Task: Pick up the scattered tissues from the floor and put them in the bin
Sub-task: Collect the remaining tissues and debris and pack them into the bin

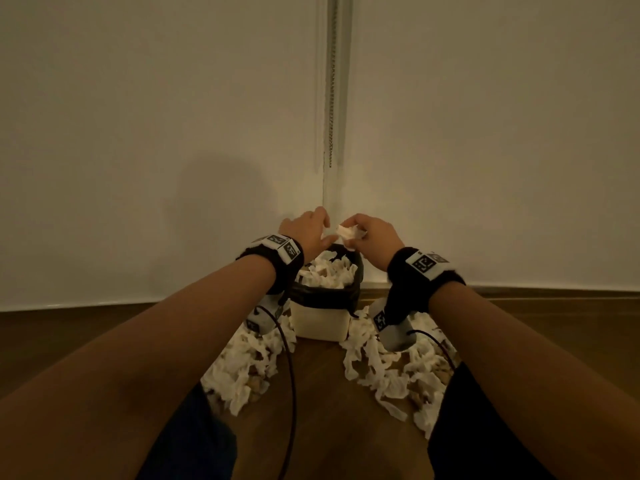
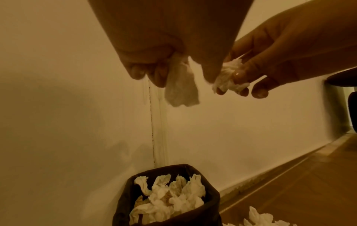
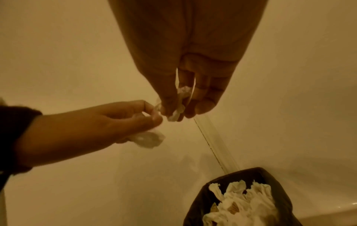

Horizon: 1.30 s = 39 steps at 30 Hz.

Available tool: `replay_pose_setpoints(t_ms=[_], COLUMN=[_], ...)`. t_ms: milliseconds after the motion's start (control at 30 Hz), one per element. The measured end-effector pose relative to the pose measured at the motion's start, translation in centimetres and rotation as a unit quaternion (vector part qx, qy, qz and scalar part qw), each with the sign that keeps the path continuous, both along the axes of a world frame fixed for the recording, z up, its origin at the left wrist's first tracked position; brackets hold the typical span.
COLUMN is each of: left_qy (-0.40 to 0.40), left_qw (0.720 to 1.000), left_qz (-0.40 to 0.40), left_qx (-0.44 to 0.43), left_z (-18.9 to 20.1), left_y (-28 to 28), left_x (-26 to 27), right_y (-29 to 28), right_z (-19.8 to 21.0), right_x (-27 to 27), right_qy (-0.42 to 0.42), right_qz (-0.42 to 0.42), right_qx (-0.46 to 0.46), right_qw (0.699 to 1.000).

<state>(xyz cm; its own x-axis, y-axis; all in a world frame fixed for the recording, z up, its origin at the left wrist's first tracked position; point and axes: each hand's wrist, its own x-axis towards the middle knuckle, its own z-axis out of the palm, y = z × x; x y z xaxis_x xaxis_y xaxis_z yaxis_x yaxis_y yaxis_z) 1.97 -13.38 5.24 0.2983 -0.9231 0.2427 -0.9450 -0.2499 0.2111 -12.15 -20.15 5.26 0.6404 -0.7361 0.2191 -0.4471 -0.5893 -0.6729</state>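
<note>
- left hand (image 1: 304,233), centre of the head view, raised above the bin with the palm down; fingers (image 2: 156,76) curled down around a limp tissue (image 2: 181,85) that hangs below the fingertips in the upper middle of the left wrist view.
- right hand (image 1: 372,233), just right of it in the head view, also held over the bin; thumb and fingertips (image 3: 170,105) pinched together on a crumpled tissue wad (image 3: 176,113), seen upper centre of the right wrist view.
- hands nearly touching at the fingertips; in the left wrist view the wad (image 2: 230,78) sits at upper right, just beside the hanging tissue.
- forearms bare, stretched forward from the lower corners of the head view, each with a black wrist strap (image 1: 412,271) bearing a white marker tag and a grey camera block beneath.
- bin (image 1: 318,327), lower centre of the head view directly below the hands: pale body, dark liner (image 1: 322,296) folded over the rim, standing against the wall.
- inside the bin, a heap of crumpled white tissues (image 2: 170,197) reaching about to the rim, bottom centre of the left wrist view, bottom right of the right wrist view.
- on the wooden floor (image 1: 311,410), two piles of scattered tissues flanking the bin: one at lower left of centre (image 1: 242,365), one at lower right of centre (image 1: 391,368), both touching the bin's base.
- thin dark cable (image 1: 291,375) running down from the left wrist across the floor between the piles.
- pale wall (image 1: 138,133) filling the upper head view, with a vertical seam (image 1: 332,98) above the hands.
</note>
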Motion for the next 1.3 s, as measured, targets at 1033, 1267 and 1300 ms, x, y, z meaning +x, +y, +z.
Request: replay_pose_setpoints(t_ms=[1033, 1267, 1300], left_qy=[0.011, -0.098, -0.101], left_qw=[0.973, 0.950, 0.944], left_qz=[0.023, -0.052, -0.042], left_qx=[0.230, 0.291, 0.313], left_z=[-17.6, -18.0, -18.0], left_y=[-9.7, -9.2, -9.1], left_x=[7.3, 7.3, 7.3], right_y=[-9.4, -9.8, -9.8], right_z=[-15.0, -17.7, -18.0], right_x=[11.2, 12.6, 12.5], right_qy=[0.437, 0.520, 0.525], right_qz=[0.077, 0.138, 0.135], right_qx=[0.014, -0.018, -0.015], right_qw=[0.896, 0.843, 0.840])
